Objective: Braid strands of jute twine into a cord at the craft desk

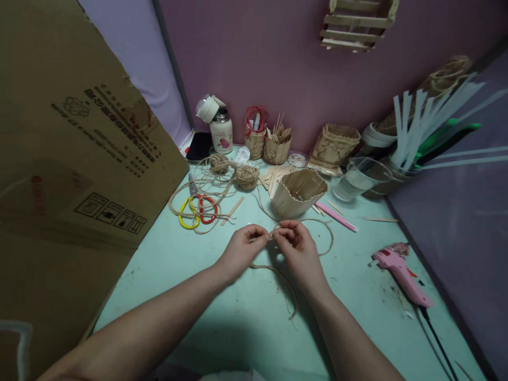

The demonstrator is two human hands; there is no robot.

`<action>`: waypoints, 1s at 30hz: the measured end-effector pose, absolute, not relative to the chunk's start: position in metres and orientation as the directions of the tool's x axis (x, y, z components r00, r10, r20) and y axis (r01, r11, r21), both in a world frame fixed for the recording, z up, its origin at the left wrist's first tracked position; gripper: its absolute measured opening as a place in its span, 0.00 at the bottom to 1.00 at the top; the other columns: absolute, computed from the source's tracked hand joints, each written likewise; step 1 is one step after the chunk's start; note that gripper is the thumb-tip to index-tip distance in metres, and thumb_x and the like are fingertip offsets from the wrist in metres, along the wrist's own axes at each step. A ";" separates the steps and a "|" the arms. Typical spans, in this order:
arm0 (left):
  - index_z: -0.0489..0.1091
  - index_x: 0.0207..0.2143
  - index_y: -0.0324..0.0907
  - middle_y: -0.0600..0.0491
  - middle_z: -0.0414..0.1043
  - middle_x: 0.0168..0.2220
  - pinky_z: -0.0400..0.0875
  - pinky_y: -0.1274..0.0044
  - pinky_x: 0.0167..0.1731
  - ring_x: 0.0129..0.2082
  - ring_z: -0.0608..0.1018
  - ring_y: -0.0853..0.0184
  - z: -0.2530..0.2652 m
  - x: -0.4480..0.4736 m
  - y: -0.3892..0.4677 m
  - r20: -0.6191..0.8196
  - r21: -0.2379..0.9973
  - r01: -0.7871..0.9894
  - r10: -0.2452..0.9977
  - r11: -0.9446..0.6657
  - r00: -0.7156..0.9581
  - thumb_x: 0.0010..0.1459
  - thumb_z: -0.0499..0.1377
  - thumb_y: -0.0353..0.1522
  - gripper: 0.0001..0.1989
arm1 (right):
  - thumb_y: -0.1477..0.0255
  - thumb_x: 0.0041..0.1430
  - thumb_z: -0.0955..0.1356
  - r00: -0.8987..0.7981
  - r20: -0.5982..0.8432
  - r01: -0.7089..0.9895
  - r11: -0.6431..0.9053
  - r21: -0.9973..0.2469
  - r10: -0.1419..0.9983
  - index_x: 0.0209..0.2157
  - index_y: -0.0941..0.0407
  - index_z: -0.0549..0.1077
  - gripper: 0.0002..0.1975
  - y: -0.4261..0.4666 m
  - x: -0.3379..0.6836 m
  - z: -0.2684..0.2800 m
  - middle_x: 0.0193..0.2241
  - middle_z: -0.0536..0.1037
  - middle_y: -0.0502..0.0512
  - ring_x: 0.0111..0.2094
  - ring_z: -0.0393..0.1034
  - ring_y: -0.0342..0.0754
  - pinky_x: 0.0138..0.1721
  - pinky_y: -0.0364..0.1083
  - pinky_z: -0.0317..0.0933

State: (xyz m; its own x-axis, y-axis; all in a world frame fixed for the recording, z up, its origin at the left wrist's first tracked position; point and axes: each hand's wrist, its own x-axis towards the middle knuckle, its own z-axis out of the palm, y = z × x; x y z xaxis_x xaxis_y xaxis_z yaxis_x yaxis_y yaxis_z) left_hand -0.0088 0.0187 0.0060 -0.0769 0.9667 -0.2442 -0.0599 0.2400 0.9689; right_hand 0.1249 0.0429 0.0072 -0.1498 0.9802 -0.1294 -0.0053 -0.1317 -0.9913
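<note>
My left hand (246, 248) and my right hand (296, 246) meet over the middle of the table, both closed in a pinch on one length of jute twine (271, 234). A loose tail of that twine curves down onto the tabletop below my hands, and another loop bends out to the right. Just beyond my fingers stands an open cup made of wooden craft sticks (296, 198). Two balls of jute twine (246, 177) lie behind it to the left. Scissors with yellow and red handles (198, 209) rest among loose twine.
A pink glue gun (405, 275) lies at the right, its cord running toward the front edge. A pink pen-like tool (337, 217) and a clear cup (357, 180) are behind my right hand. A bottle (221, 132) stands at the back; a cardboard box (79, 185) walls the left.
</note>
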 end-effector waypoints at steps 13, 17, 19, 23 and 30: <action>0.71 0.29 0.38 0.52 0.73 0.29 0.66 0.77 0.38 0.33 0.72 0.69 0.005 -0.010 0.020 -0.154 0.987 -0.059 0.982 0.148 -0.114 0.48 0.61 0.35 0.09 | 0.69 0.53 0.65 -0.138 0.078 0.255 0.111 -0.961 0.987 0.29 0.54 0.71 0.05 0.036 0.125 0.013 0.31 0.72 0.53 0.35 0.66 0.47 0.34 0.45 0.61; 0.72 0.29 0.38 0.52 0.73 0.30 0.66 0.77 0.39 0.33 0.72 0.69 0.004 -0.011 0.020 -0.138 0.990 -0.058 0.984 0.132 -0.114 0.48 0.61 0.34 0.08 | 0.68 0.53 0.66 -0.152 0.075 0.266 0.113 -0.957 0.986 0.29 0.55 0.73 0.06 0.036 0.124 0.014 0.31 0.72 0.54 0.34 0.67 0.47 0.34 0.45 0.62; 0.72 0.28 0.37 0.51 0.73 0.30 0.65 0.77 0.38 0.33 0.72 0.68 0.004 -0.012 0.019 -0.129 0.991 -0.041 0.985 0.126 -0.116 0.48 0.61 0.34 0.08 | 0.67 0.53 0.66 -0.149 0.074 0.263 0.111 -0.958 0.986 0.29 0.55 0.73 0.07 0.037 0.125 0.013 0.31 0.72 0.54 0.34 0.67 0.47 0.34 0.45 0.62; 0.73 0.27 0.37 0.52 0.72 0.29 0.65 0.78 0.37 0.33 0.71 0.69 0.004 -0.010 0.018 -0.128 0.992 -0.027 0.981 0.126 -0.147 0.47 0.62 0.33 0.07 | 0.67 0.54 0.66 -0.147 0.102 0.272 0.139 -0.952 0.984 0.28 0.56 0.72 0.08 0.038 0.125 0.012 0.29 0.72 0.53 0.33 0.67 0.46 0.33 0.44 0.61; 0.69 0.25 0.36 0.57 0.64 0.22 0.56 0.85 0.21 0.21 0.64 0.78 0.007 -0.009 0.018 -0.414 0.801 -0.481 0.910 0.358 -0.012 0.47 0.61 0.28 0.03 | 0.69 0.56 0.65 -0.199 0.198 0.282 0.249 -0.926 0.960 0.29 0.56 0.70 0.06 0.034 0.122 0.010 0.29 0.70 0.51 0.31 0.65 0.44 0.32 0.43 0.59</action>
State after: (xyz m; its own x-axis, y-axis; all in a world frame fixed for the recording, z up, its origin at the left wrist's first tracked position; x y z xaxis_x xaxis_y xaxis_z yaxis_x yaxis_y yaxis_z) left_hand -0.0093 0.0179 0.0073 -0.0122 0.9103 -0.4138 -0.4805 0.3576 0.8008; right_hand 0.1223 0.0341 0.0099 -0.1989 0.9599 0.1977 0.2819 0.2492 -0.9265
